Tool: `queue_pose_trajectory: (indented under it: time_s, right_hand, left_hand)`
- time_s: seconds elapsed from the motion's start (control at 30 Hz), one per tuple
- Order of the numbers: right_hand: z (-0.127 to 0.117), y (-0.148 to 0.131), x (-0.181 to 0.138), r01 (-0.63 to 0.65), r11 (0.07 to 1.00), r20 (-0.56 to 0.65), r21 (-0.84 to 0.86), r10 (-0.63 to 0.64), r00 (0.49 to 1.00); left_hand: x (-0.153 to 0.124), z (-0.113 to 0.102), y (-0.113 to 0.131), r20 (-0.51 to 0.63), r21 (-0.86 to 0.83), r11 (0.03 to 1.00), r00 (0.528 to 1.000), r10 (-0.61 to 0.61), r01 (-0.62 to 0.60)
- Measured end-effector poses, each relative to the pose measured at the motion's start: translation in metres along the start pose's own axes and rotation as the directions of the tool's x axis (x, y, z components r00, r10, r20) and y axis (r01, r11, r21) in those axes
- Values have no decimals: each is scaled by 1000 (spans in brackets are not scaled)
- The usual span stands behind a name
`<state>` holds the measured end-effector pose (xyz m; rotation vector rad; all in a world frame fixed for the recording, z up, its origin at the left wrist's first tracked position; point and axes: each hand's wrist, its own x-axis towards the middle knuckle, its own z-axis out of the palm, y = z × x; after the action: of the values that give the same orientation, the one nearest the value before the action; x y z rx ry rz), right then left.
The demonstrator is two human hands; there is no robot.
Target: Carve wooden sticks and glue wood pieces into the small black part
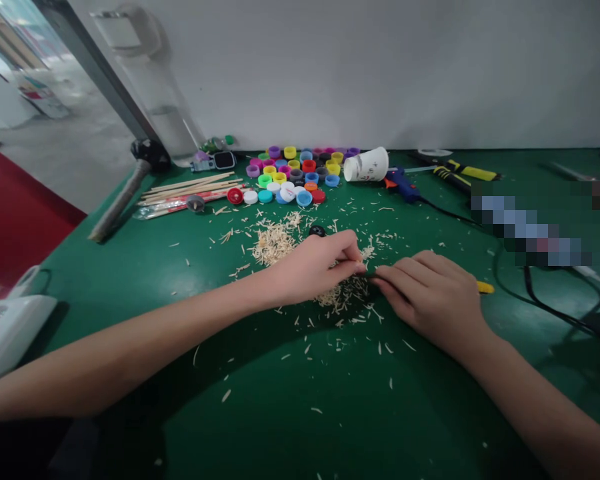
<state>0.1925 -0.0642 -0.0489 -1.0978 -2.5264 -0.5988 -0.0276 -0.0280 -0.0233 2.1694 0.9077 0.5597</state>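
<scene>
- At the far left, thin wooden sticks are laid on the green table.
- Pale shavings are heaped just beyond the left wrist, and more are scattered beneath both hands.
- Farther off, coloured bottle caps are gathered in rows.
- By the left hand, a small pale piece is pinched between closed thumb and forefinger; it is mostly covered by the fingertips.
- Just right of that pinch, the tip of a thin dark tool is seen, near the pale piece; whether they touch cannot be told.
- The tool is gripped under the curled fingers of the right hand, by which most of it is hidden.
- Beyond that hand's right edge, a yellow end is exposed; whether it is joined to the tool cannot be told.
</scene>
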Motion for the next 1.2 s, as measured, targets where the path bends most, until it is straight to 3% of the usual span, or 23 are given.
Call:
queue_pose_trajectory:
  time_s: [0.17,0.3,0.43,0.57,0.73,0.83,0.97,1.1,1.2]
  right_hand:
    - [0,0,1,35,999,47,-9,-35,998]
    - [0,-1,2,16,999,-32,-33,-17,999]
    - [0,-1,2,41,998,18,-42,-40,999]
    - [0,-1,2,13,999,-46,-50,-16,999]
    - [0,-1,2,25,998,18,-52,-24,1000]
    - [0,-1,2,-8,999,-20,-53,7,1000]
    - [0,-1,1,9,999,24,-39,-8,1000]
    - [-1,0,1,-2,998,-45,-55,0,999]
    - [-1,1,4,-8,1000,-12,-23,8,1000]
  left_hand:
    - [0,-1,1,39,-21,1000,999,-3,4]
    - [0,-1,0,45,-62,998,999,-10,13]
    - [0,-1,0,60,-73,997,998,-4,9]
    - [0,-2,0,69,-94,995,997,-19,26]
    - [1,-2,0,78,-101,995,997,-3,11]
    - [0,-2,1,87,-110,994,996,-12,21]
    - [0,-3,1,109,-114,993,994,-6,19]
    - [0,-4,0,111,-121,993,994,0,14]
    - [0,-4,-2,95,-126,992,995,3,9]
